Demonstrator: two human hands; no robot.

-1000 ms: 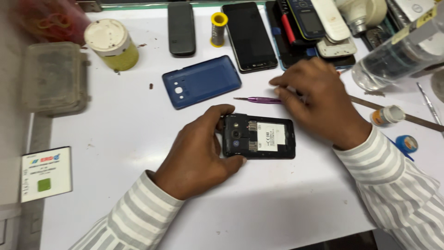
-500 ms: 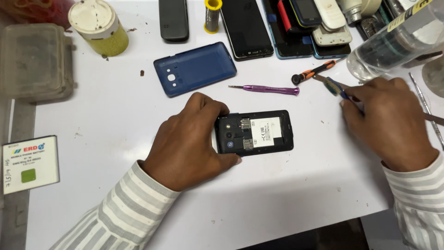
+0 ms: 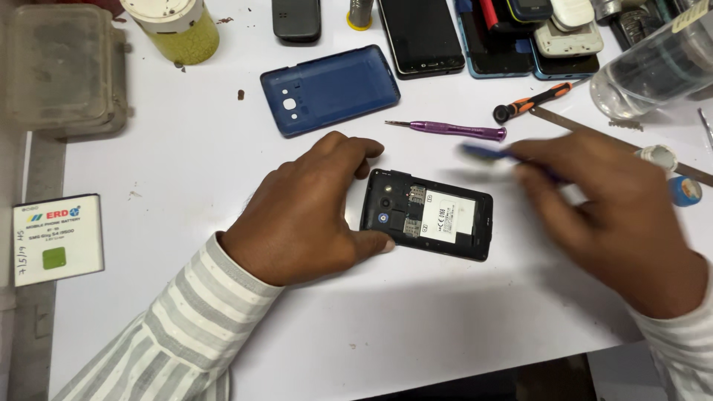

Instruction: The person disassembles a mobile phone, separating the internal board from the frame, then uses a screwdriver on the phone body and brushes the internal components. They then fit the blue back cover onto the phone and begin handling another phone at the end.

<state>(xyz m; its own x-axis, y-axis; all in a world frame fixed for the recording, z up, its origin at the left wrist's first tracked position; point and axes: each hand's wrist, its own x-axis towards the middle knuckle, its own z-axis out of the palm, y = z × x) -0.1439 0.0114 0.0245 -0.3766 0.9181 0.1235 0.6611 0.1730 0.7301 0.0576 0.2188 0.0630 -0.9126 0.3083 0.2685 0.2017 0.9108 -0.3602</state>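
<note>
Left hand [image 3: 304,212] gripping open-backed phone [image 3: 431,215]; blurred right hand [image 3: 616,219] pinching indistinct blue tool [image 3: 483,153]

back cover [image 3: 330,90] behind phone [image 3: 428,214], screwdriver [image 3: 451,131] between

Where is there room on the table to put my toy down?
Bare table lies between the blue back cover and white battery, and along the near edge below the black phone. The far edge is crowded with phones.
</note>
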